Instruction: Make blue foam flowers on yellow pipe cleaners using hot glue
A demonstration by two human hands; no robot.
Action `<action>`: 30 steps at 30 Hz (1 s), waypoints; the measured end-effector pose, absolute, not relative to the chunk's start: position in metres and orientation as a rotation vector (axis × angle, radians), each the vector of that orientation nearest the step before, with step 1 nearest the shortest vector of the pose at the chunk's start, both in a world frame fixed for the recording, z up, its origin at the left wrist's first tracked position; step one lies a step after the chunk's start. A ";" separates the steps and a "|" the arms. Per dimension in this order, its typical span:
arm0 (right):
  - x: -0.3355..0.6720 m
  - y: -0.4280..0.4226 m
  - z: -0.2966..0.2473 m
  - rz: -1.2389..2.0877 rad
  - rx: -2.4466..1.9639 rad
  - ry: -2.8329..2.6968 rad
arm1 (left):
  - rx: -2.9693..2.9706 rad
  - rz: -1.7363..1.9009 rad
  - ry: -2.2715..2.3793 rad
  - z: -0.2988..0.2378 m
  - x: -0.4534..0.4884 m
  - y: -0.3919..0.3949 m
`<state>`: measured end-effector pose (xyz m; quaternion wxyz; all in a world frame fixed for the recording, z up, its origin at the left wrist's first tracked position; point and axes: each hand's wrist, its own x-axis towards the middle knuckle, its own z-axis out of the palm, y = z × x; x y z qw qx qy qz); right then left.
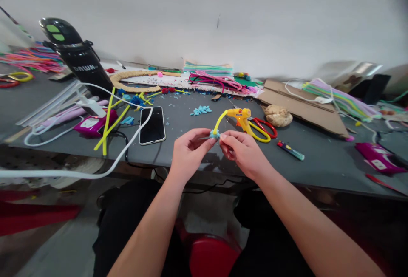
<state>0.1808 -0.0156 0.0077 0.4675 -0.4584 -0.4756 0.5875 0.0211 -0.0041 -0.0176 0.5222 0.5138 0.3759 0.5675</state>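
Note:
Between my two hands, just over the table's front edge, is a small light-blue fuzzy flower-like piece [214, 134]. A bent yellow pipe cleaner stem [218, 120] rises from it and curves right. My left hand [193, 151] pinches the blue piece from its left side with thumb and fingers. On the other side, the fingertips of my right hand [240, 149] are closed on its edge. Behind them lie a yellow hot glue gun [242, 117] and scissors with red and yellow handles [263, 134]. A small pile of light-blue fuzzy pieces [201, 110] is farther back.
A phone [152, 126] lies left of my hands, beside yellow pipe cleaners [108, 130] and a purple power strip [94, 124]. A black bottle [81, 62] stands behind. A white cable [117, 158] loops across the left. Rightward are a lighter [290, 150] and cardboard [306, 107].

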 end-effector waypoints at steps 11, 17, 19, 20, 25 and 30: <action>0.185 -0.015 0.007 1.380 -1.105 -1.209 | 1.193 1.352 0.883 -0.017 0.021 -0.005; 0.183 -0.016 0.011 1.500 -1.058 -1.106 | 1.181 1.335 0.856 -0.017 0.021 -0.004; 0.182 -0.016 0.014 1.531 -1.061 -1.075 | 1.178 1.331 0.858 -0.016 0.021 -0.004; 0.182 -0.016 0.015 1.542 -1.063 -1.066 | 1.177 1.329 0.860 -0.016 0.021 -0.005; 0.182 -0.016 0.015 1.555 -1.059 -1.056 | 1.176 1.339 0.875 -0.015 0.021 -0.006; 0.182 -0.016 0.015 1.554 -1.062 -1.065 | 1.179 1.340 0.862 -0.016 0.021 -0.006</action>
